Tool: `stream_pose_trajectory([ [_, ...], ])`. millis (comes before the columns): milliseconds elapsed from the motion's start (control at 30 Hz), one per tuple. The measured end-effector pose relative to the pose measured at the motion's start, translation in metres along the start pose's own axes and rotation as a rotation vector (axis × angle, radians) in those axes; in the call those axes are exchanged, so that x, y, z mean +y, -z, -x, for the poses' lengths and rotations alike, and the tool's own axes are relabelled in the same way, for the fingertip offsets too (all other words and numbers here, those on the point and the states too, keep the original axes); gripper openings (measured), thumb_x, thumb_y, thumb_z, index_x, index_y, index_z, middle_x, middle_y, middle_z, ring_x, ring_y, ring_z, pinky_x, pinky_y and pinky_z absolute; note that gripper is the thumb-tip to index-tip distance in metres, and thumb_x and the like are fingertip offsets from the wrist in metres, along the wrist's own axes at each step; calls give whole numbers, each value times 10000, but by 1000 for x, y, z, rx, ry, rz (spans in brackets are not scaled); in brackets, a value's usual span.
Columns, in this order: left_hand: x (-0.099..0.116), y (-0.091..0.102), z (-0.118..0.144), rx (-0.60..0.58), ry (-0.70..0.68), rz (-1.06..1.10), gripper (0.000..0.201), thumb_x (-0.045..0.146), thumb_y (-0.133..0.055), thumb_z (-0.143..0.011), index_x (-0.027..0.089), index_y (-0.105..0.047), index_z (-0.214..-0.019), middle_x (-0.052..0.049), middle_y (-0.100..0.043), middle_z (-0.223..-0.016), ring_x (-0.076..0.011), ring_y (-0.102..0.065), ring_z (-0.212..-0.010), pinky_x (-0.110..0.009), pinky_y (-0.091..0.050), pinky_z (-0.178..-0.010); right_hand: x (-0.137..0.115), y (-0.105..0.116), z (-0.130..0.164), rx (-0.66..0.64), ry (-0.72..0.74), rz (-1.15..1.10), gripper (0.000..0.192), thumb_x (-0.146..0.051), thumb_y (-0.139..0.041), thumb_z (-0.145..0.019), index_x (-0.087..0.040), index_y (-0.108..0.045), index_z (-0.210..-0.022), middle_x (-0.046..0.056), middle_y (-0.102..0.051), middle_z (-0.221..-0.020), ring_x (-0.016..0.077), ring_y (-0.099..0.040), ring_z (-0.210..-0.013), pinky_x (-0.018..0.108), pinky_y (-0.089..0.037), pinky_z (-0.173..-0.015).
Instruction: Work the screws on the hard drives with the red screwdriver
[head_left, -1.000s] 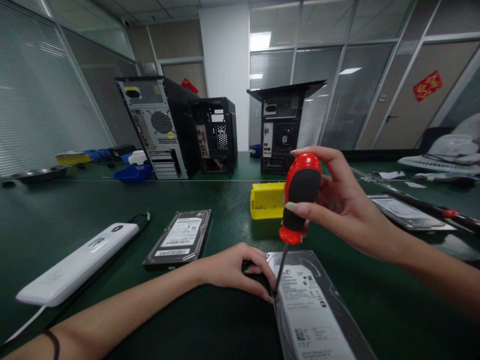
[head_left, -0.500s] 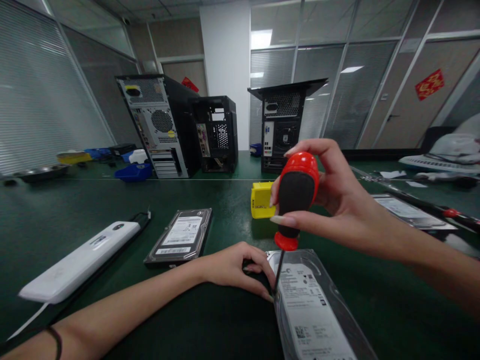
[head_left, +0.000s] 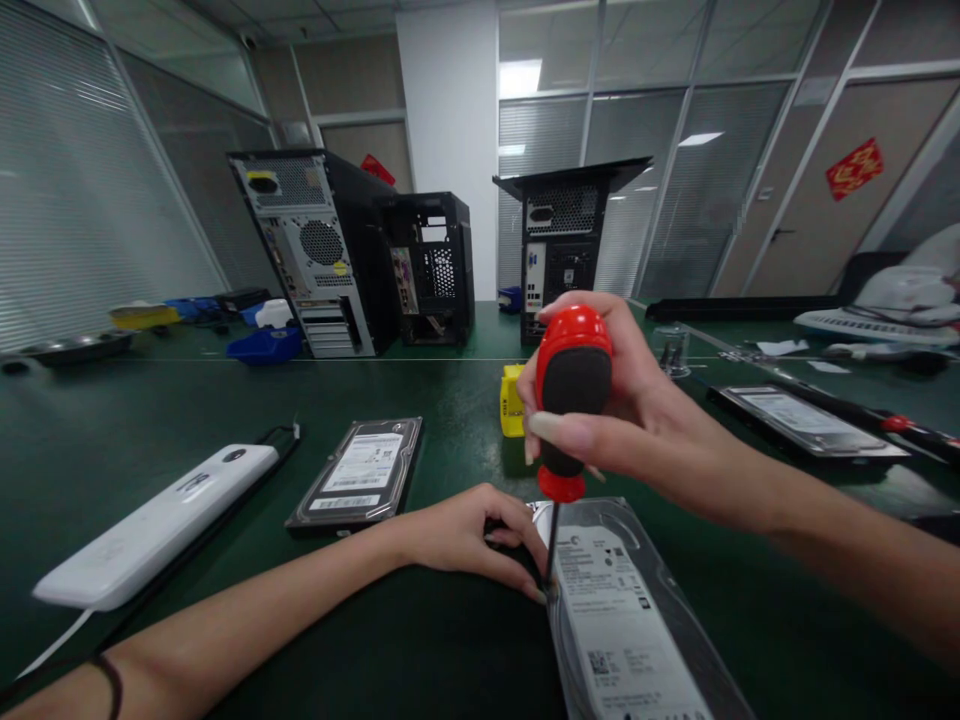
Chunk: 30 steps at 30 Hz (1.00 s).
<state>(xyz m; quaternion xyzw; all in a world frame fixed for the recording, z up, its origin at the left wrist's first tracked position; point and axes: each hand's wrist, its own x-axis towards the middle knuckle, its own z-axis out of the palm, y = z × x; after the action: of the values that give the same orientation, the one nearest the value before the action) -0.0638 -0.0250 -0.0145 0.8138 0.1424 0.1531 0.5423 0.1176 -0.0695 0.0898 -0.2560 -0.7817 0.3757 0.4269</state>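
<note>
Hard drive: the nearer hard drive (head_left: 622,620) lies flat on the green worktop (head_left: 112,440) right below the camera, its long axis running from the near right away toward the middle, label side up.
Screwdriver: the red-and-black screwdriver (head_left: 568,400) stands almost upright, its tip down at the drive's far left corner.
Right hand: the right hand (head_left: 637,420) is closed around the screwdriver's handle, fingers wrapped from the far side and thumb across the front.
Left hand: the left hand (head_left: 472,535) rests palm down, fingers curled, touching the drive's left edge just beside the tip; it grips nothing that I can make out.
Nearer hand: both are at that corner, the left one lower.
Around: a second hard drive (head_left: 358,472) lies to the left, a white power strip (head_left: 157,525) further left, a yellow box (head_left: 512,400) partly behind the handle, a third drive (head_left: 799,420) to the right.
Far side: three computer cases (head_left: 322,250) stand well apart from the hands.
In the way: nothing lies between the tip and the corner.
</note>
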Motion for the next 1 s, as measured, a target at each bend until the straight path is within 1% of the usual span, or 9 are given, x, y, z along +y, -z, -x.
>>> stream_pose_trajectory([
  [167,2,0,0,-6,-16,-5,148,124,-713,-706,123,-715,-853,33,-490,-647,-64,-305,-570,-209,-242,-517,7,-11,-3,92,-1,-192,318,-425,-520,-867,-274,-341,-1083,-34,-520,-803,102,-577,-626,240,-517,-553],
  [267,4,0,-1,-11,-32,-24,148,114,-710,-709,127,-714,-856,34,-495,-655,-63,-306,-570,-211,-240,-520,4,-12,-5,36,44,-272,256,-409,-504,-885,-245,-411,-1059,-28,-530,-808,94,-565,-666,238,-513,-633],
  [367,2,0,-1,-6,-32,-40,148,135,-714,-710,127,-710,-858,33,-494,-661,-62,-311,-571,-209,-237,-514,1,-9,-5,-34,71,-349,242,-361,-442,-926,-226,-477,-1124,-8,-560,-855,102,-564,-786,228,-491,-742],
  [467,0,0,-1,-1,-22,-37,141,185,-712,-721,117,-700,-843,27,-507,-670,-61,-308,-570,-203,-235,-505,1,-11,-4,-44,79,-414,277,-333,-385,-947,-238,-458,-1197,-3,-575,-879,115,-555,-859,243,-465,-817],
  [533,-1,0,-1,0,-31,-40,146,209,-709,-725,111,-692,-832,19,-531,-691,-60,-311,-574,-200,-239,-507,3,-15,-3,-6,77,-477,283,-381,-406,-931,-256,-425,-1185,-15,-554,-842,122,-550,-808,264,-469,-789],
  [633,-2,0,-1,-6,-35,-38,153,204,-713,-719,109,-685,-835,17,-543,-711,-59,-320,-578,-196,-249,-511,5,-23,-2,58,65,-562,299,-476,-480,-874,-228,-437,-1037,-29,-510,-758,114,-512,-685,253,-464,-696],
  [767,-1,0,-1,-7,-26,-38,156,169,-728,-698,112,-692,-838,25,-529,-700,-56,-295,-563,-197,-236,-501,4,-27,-4,68,4,-620,272,-452,-522,-858,-187,-469,-841,-27,-482,-699,94,-474,-604,221,-441,-610],
  [867,0,0,-1,-9,-35,-35,154,143,-720,-700,113,-700,-850,16,-544,-716,-61,-310,-574,-202,-226,-501,2,-25,-5,61,-20,-682,281,-452,-471,-884,-175,-517,-897,-6,-512,-762,102,-505,-649,240,-444,-652],
  [1000,0,-1,-2,-4,-32,-16,144,138,-700,-717,109,-703,-858,-8,-589,-759,-66,-368,-603,-203,-230,-506,5,-23,-7,-8,-19,-819,402,-451,-295,-941,-165,-563,-1029,21,-527,-816,109,-517,-678,267,-445,-686],
])
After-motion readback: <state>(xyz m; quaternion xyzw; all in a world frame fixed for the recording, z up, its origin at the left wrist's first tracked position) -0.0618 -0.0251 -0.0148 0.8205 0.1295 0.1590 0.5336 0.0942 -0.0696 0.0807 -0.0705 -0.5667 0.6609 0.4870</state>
